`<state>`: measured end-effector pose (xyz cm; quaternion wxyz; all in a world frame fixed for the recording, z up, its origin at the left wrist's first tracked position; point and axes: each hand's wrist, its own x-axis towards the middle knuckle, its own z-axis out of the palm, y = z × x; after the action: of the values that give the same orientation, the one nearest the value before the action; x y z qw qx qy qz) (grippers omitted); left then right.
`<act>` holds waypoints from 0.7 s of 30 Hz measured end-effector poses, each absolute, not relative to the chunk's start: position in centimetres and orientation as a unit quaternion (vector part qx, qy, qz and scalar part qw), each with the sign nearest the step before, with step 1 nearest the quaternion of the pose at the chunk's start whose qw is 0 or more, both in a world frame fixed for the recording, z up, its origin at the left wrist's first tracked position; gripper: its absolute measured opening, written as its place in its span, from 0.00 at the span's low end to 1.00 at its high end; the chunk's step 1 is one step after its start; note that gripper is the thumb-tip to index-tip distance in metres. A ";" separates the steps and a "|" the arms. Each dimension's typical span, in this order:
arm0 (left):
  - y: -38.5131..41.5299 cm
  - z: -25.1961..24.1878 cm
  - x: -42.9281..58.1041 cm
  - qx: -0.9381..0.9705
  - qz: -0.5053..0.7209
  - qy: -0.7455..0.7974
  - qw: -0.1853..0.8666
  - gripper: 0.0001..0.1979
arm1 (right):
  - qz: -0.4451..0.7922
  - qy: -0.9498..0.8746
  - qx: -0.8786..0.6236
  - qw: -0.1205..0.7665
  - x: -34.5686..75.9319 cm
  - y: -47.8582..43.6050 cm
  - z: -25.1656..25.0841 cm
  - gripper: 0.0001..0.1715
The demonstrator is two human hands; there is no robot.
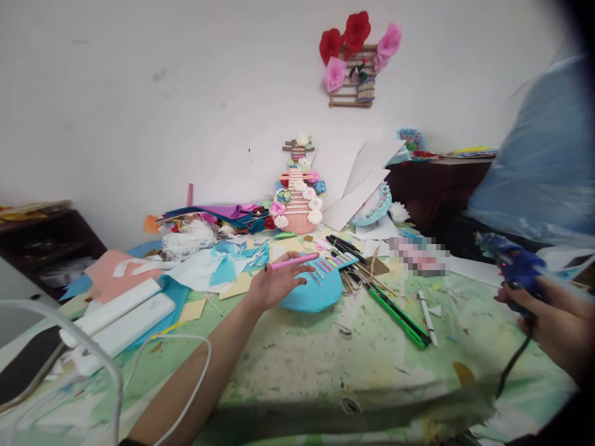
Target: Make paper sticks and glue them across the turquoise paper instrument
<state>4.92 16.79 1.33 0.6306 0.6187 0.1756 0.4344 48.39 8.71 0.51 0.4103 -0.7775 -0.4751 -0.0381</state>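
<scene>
My left hand (pixel 275 284) reaches out over the table and pinches a thin pink stick (pixel 294 261) between its fingers. Just beyond it lies a blue paper guitar shape (pixel 312 295) with small coloured strips glued on its top. My right hand (pixel 558 319) is at the right edge, wrapped round a blue glue gun (pixel 510 261) whose black cord hangs down. The gun's nozzle points left, well away from the blue shape.
The paint-stained green table (pixel 325 359) carries paper scraps, green cutters (pixel 400 316), black pens (pixel 346 246), a white marker (pixel 427 317), white foam rolls (pixel 121 319) and a finished pink guitar model (pixel 297 192). Paper flowers (pixel 356 46) hang on the wall. A phone (pixel 28 362) lies left.
</scene>
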 end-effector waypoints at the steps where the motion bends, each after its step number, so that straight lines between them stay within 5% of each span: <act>1: 16.4 1.3 5.0 0.614 0.437 0.163 0.637 0.41 | -0.003 -0.481 -0.744 0.464 46.6 8.4 1.1 0.13; 4: 15.8 1.3 5.1 0.618 0.439 0.144 0.636 0.41 | 0.278 -0.435 -0.517 0.683 40.1 7.3 2.4 0.16; 9: 15.7 1.4 5.1 0.674 0.475 0.148 0.545 0.44 | 0.510 -0.414 -0.395 0.643 30.0 6.6 2.4 0.17; 21: 14.6 0.4 5.8 0.794 0.447 0.207 0.357 0.40 | 0.584 -0.344 -0.312 0.666 20.9 9.4 1.0 0.23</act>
<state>5.82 14.61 0.42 0.3566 0.7940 0.2066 0.4468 20.88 9.41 0.95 0.6658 -0.3117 -0.3435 0.5845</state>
